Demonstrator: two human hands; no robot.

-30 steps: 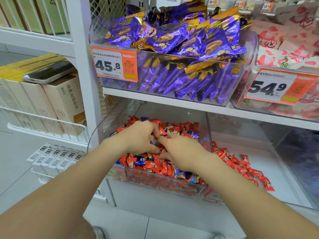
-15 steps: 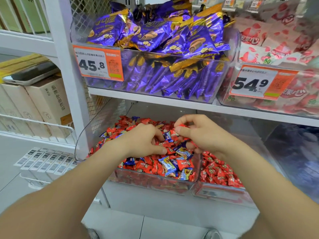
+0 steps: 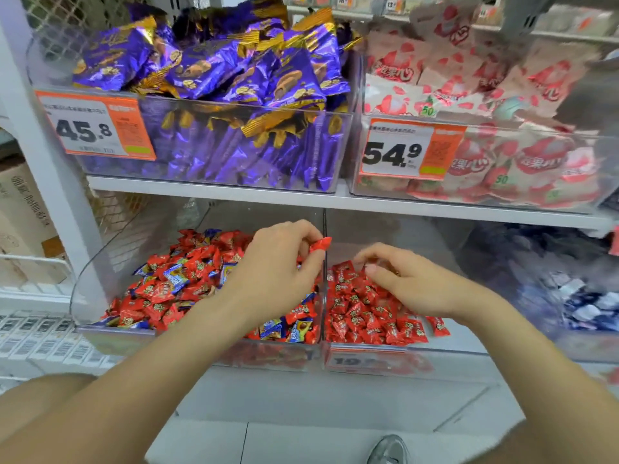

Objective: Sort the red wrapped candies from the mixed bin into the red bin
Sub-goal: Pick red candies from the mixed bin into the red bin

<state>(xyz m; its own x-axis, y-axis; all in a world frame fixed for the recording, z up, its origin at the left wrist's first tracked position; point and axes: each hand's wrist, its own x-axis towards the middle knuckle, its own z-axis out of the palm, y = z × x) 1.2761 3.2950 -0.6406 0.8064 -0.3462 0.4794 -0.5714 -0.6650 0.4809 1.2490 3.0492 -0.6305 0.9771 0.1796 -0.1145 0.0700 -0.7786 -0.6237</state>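
Left grip (image 3: pixel 278 272) pinches a red foil-wrapped candy (image 3: pixel 321 244) at the divider (image 3: pixel 324 222) beside the clear plastic red bin (image 3: pixel 445 358), right grip (image 3: pixel 415 283) hold indiscernible above it; many reds apparently remain in the mixed bin (image 3: pixel 134 343).

The clear plastic mixed-candy bin (image 3: pixel 100 262) touches the clear plastic red-candy bin (image 3: pixel 469 339) at its 9 o'clock; purple foil packets (image 3: pixel 234 72) lie at 12 o'clock.

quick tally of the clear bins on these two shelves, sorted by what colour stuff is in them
purple packs bin: 1
pink and white packs bin: 1
mixed red and blue candies bin: 1
red candies bin: 1
dark blue and white packs bin, blurred: 1
Total: 5 bins
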